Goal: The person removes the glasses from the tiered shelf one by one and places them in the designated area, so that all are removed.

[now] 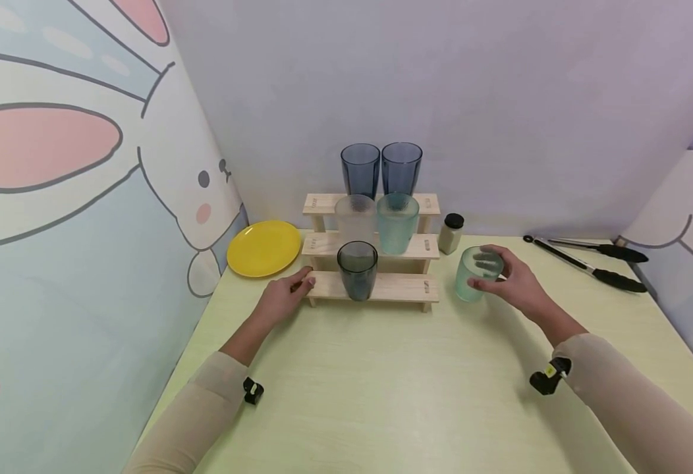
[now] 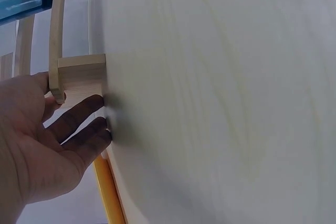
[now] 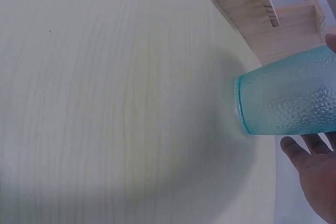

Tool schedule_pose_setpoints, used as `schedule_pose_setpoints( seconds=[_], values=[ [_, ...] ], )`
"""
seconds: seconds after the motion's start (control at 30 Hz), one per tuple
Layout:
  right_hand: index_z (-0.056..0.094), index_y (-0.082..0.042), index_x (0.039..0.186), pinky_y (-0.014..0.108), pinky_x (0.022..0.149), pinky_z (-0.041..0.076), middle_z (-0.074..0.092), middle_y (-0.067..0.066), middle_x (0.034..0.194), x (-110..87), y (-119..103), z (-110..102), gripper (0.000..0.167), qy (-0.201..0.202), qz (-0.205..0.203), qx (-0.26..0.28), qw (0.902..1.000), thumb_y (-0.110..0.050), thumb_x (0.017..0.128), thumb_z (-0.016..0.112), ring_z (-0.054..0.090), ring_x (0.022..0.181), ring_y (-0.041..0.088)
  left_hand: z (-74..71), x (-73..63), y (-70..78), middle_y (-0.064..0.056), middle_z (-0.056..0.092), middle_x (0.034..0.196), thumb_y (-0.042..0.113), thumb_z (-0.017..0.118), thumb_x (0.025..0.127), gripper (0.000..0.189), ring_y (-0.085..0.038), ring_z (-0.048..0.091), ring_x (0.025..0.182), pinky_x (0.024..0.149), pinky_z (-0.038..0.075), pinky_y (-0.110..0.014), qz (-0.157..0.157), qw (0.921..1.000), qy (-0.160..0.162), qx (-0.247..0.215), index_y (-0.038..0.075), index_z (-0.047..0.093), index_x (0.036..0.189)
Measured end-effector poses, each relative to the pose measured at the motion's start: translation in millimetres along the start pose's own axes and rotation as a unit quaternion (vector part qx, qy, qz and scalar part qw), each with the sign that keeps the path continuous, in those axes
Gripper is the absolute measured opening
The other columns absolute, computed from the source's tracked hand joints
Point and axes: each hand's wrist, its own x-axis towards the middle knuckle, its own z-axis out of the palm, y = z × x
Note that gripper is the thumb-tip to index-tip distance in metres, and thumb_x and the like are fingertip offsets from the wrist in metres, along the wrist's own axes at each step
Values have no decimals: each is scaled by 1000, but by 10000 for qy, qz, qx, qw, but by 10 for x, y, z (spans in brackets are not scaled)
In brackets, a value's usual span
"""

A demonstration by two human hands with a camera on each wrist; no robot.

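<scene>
My left hand (image 1: pixel 280 299) pinches the left end of the lowest step of a three-tier wooden rack (image 1: pixel 402 288); in the left wrist view its thumb and index finger meet at the board's end (image 2: pixel 56 80), other fingers extended below. To the rack's right, my right hand (image 1: pixel 517 284) grips a frosted teal tumbler (image 1: pixel 467 284), fingers and thumb around its sides. The textured tumbler (image 3: pixel 289 95) stands close to the tabletop; contact is unclear. On the rack are a dark grey glass (image 1: pixel 358 276), a clear frosted glass (image 1: pixel 354 220), another teal tumbler (image 1: pixel 396 227) and two blue glasses (image 1: pixel 361 170).
A yellow plate (image 1: pixel 263 249) leans at the back left, beside the rabbit-patterned wall. Behind the held tumbler is a small black-lidded jar (image 1: pixel 451 234). Black-handled tongs (image 1: pixel 586 264) lie at the back right of the pale wooden table (image 1: pixel 376 388).
</scene>
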Motion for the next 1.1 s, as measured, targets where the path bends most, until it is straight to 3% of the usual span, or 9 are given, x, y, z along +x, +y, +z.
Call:
schedule_pose_setpoints(
  seconds=[0.13, 0.23, 0.33, 0.43, 0.6, 0.77, 0.83, 1.07, 1.1],
  values=[
    [26, -15, 175, 20, 98, 48, 46, 19, 169, -14, -68, -53, 100, 106, -124, -36, 9999, -35, 99, 87, 45, 157, 50, -1, 6, 2, -7, 66, 93, 56, 56, 114, 59, -22, 56, 87, 74, 45, -36, -20, 10000, -28, 3, 24, 56, 164],
    [26, -18, 176, 15, 96, 48, 47, 16, 171, -30, -151, -122, 98, 194, -302, -53, 9993, -34, 100, 86, 44, 159, 45, -2, 1, 9, -9, 68, 95, 55, 55, 114, 59, -23, 56, 87, 73, 45, -36, -32, 10000, -57, 23, 24, 56, 164],
    [25, -20, 176, 23, 110, 53, 48, 16, 171, -38, -261, -197, 97, 272, -492, -30, 9984, -29, 101, 85, 45, 158, 44, -8, 2, 12, -11, 74, 106, 55, 55, 115, 58, -24, 58, 89, 76, 48, -37, 10, 10000, -50, 76, 23, 57, 164],
    [27, -21, 176, 39, 125, 46, 49, 14, 170, -33, -393, -234, 97, 310, -619, 57, 9976, -24, 100, 86, 45, 159, 43, -17, 8, 7, -13, 77, 113, 55, 55, 115, 58, -24, 59, 91, 80, 50, -38, 64, 9999, -51, 121, 23, 57, 164],
    [33, -22, 174, 45, 129, 38, 51, 9, 170, -33, -651, -182, 97, 301, -863, -94, 9958, -23, 96, 90, 46, 160, 36, 33, 114, -142, -14, 78, 113, 62, 54, 113, 63, -24, 59, 90, 79, 52, -40, 250, 9997, 1, 42, 24, 58, 163],
    [42, -22, 169, 53, 132, 33, 55, 8, 166, -35, -910, -29, 93, 274, -1210, -122, 9922, -20, 92, 94, 47, 159, 30, -9, 90, -85, -19, 78, 127, 64, 54, 112, 66, -27, 61, 96, 88, 56, -45, 214, 9996, -87, -131, 24, 58, 163],
    [44, -21, 168, 52, 132, 33, 57, 7, 164, -35, -999, 52, 91, 192, -1356, -84, 9905, -19, 91, 94, 48, 158, 29, -40, 60, -25, -20, 76, 132, 61, 55, 113, 64, -28, 62, 99, 92, 56, -48, 106, 9998, -139, -113, 22, 57, 164],
    [48, -20, 167, 46, 126, 43, 60, 8, 160, -28, -1203, 380, 88, -195, -1755, -16, 9843, -18, 92, 94, 57, 151, 29, -22, 85, -106, -15, 79, 122, 62, 55, 113, 64, -24, 60, 96, 87, 54, -41, 292, 9995, -26, -148, 22, 57, 163],
    [48, -18, 166, 46, 125, 45, 61, 9, 159, -23, -1218, 427, 87, -276, -1807, 20, 9831, -17, 92, 93, 59, 149, 30, -53, 42, -15, -18, 78, 123, 56, 56, 114, 61, -27, 61, 96, 87, 54, -43, 170, 9998, -58, -83, 20, 57, 163]
  ],
)
